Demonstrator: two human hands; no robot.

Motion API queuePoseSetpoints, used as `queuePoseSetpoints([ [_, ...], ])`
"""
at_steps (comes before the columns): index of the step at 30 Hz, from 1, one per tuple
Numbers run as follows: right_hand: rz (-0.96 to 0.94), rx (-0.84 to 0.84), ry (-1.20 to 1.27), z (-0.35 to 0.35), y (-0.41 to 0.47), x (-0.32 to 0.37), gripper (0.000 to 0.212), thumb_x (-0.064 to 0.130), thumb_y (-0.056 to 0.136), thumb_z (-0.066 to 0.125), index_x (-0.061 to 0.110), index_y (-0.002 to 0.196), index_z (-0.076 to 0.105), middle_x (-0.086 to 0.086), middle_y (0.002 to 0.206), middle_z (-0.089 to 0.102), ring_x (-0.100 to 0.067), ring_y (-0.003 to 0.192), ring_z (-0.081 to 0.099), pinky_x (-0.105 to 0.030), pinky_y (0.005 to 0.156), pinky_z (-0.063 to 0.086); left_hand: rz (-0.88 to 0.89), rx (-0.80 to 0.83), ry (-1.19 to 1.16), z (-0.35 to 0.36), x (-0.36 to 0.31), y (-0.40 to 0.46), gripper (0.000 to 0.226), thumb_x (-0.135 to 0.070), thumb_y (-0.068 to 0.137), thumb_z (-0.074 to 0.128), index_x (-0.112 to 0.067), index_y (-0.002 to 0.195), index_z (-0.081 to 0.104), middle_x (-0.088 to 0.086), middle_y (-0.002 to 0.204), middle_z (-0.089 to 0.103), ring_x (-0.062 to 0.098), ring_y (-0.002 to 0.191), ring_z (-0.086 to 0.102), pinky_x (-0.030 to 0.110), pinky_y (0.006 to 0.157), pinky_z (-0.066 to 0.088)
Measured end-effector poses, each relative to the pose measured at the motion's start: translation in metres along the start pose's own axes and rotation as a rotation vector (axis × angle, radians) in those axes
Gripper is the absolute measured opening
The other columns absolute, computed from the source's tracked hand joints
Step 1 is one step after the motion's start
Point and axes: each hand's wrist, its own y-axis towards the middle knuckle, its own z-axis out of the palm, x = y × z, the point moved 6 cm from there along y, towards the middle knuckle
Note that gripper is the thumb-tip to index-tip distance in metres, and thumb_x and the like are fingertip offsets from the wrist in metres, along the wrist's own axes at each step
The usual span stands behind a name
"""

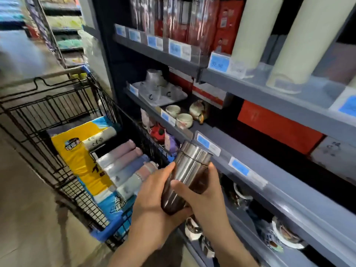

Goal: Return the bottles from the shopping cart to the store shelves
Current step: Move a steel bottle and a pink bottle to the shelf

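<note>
Store aisle, head view: grey metal shelves [260,166] rising on the right, wire shopping cart [57,116] parked on the left, just beside the shelf end. Blue price tags [239,166] clipped along each shelf lip.

Steel bottle [189,172] held clear of the cart, in front of the shelf lip and close to it, not yet over any shelf board. Long axis tilted: cap end up and away toward the shelves, base down and toward the body. Left hand [154,195] cupped under and round the lower body from the cart side; right hand [204,191] wrapped round the middle from the shelf side, thumb across the front. Both grips curled onto the bottle. Right hand nearer the shelves, so judged the likelier hand to carry it in. Target shelf not identifiable; similar metal pieces, blurred, visible on the lowest tier below the hands.

Materials: bottle a smooth polished cylinder, brushed band at the cap, dark reflective lower half; likely slippery, rigid. Remaining bottles [123,160] lying side by side in the cart, pastel matte cylinders in lilac, blue and white, resting against a glossy yellow-and-blue plastic pack [77,157]. Small ceramic cups [184,118] on the middle shelf, tall cream cylinders [289,41] on the upper one.
</note>
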Motion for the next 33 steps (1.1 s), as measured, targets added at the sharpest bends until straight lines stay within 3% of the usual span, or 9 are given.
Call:
queuePoseSetpoints([
  [4,0.050,-0.185,0.134,-0.022,0.048,-0.008,0.081,0.041,0.052,0.091,0.034,0.123,0.053,0.008,0.112,0.069,-0.012,0.105,0.066,-0.047,0.094,0.052,0.047,0.229,-0.038,0.009,0.007,0.065,0.074,-0.081,0.060,0.062,-0.074,0.125,0.028,-0.046,0.129,0.037,-0.020,0.120,0.037,0.000,0.093,0.031],
  [9,0.058,-0.398,0.364,-0.057,0.085,-0.006,0.086,0.030,0.058,0.083,0.025,0.132,0.042,0.003,0.113,0.069,-0.019,0.103,0.068,-0.045,0.085,0.057,0.039,0.228,-0.148,0.024,0.038,0.121,0.051,-0.079,0.079,0.044,-0.055,0.123,0.050,-0.031,0.129,0.051,-0.002,0.125,0.048,0.031,0.104,0.042],
  [13,0.056,-0.572,0.415,-0.078,0.093,-0.002,0.087,0.039,0.054,0.078,0.022,0.131,0.041,-0.001,0.121,0.062,-0.018,0.105,0.066,-0.034,0.073,0.060,0.081,0.250,-0.089,0.032,0.044,0.144,0.045,-0.079,0.079,0.039,-0.058,0.119,0.043,-0.041,0.123,0.047,-0.013,0.121,0.043,0.006,0.096,0.034],
  [18,-0.026,-0.754,0.443,-0.097,0.096,0.010,0.068,0.019,0.074,0.076,0.015,0.130,0.039,-0.006,0.109,0.066,-0.017,0.091,0.070,-0.039,0.076,0.060,0.190,0.336,-0.160,0.055,0.044,0.173,0.044,-0.070,0.086,0.042,-0.049,0.124,0.044,-0.043,0.120,0.047,-0.016,0.114,0.046,0.005,0.092,0.034],
  [22,-0.103,-0.991,0.521,-0.117,0.095,0.013,0.063,0.016,0.082,0.075,0.018,0.130,0.034,-0.009,0.115,0.059,-0.020,0.096,0.066,-0.038,0.074,0.060,0.297,0.446,-0.102,0.081,0.053,0.200,0.062,-0.067,0.085,0.042,-0.034,0.138,0.041,-0.041,0.133,0.031,-0.023,0.122,0.027,-0.002,0.094,0.022],
  [25,-0.121,-1.159,0.513,-0.126,0.092,0.012,0.073,0.021,0.079,0.079,0.020,0.133,0.030,-0.008,0.122,0.058,-0.023,0.104,0.065,-0.037,0.074,0.060,0.347,0.581,0.182,0.105,0.072,0.215,0.080,-0.072,0.082,0.029,-0.029,0.150,0.027,-0.021,0.147,0.024,-0.005,0.135,0.019,0.017,0.108,0.020],
  [28,-0.166,-1.255,0.499,-0.123,0.095,0.012,0.093,0.030,0.070,0.084,0.025,0.140,0.023,-0.009,0.130,0.050,-0.022,0.110,0.061,-0.046,0.087,0.056,0.503,0.626,0.430,0.118,0.092,0.215,0.090,-0.080,0.082,0.007,-0.025,0.152,0.022,0.003,0.152,0.037,0.026,0.140,0.034,0.047,0.111,0.028],
  [30,-0.206,-1.290,0.447,-0.113,0.101,0.019,0.104,0.039,0.058,0.087,0.029,0.140,0.023,-0.007,0.135,0.049,-0.023,0.116,0.058,-0.050,0.096,0.051,0.563,0.600,0.400,0.124,0.104,0.212,0.079,-0.072,0.090,0.013,-0.021,0.150,0.027,0.011,0.141,0.052,0.032,0.131,0.045,0.056,0.101,0.039],
  [33,-0.236,-1.334,0.338,-0.102,0.112,0.027,0.103,0.037,0.057,0.088,0.032,0.139,0.025,-0.004,0.136,0.047,-0.025,0.122,0.053,-0.052,0.099,0.048,0.583,0.598,0.373,0.126,0.106,0.211,0.073,-0.065,0.090,0.028,-0.025,0.150,0.020,0.006,0.147,0.045,0.029,0.137,0.040,0.060,0.103,0.036],
])
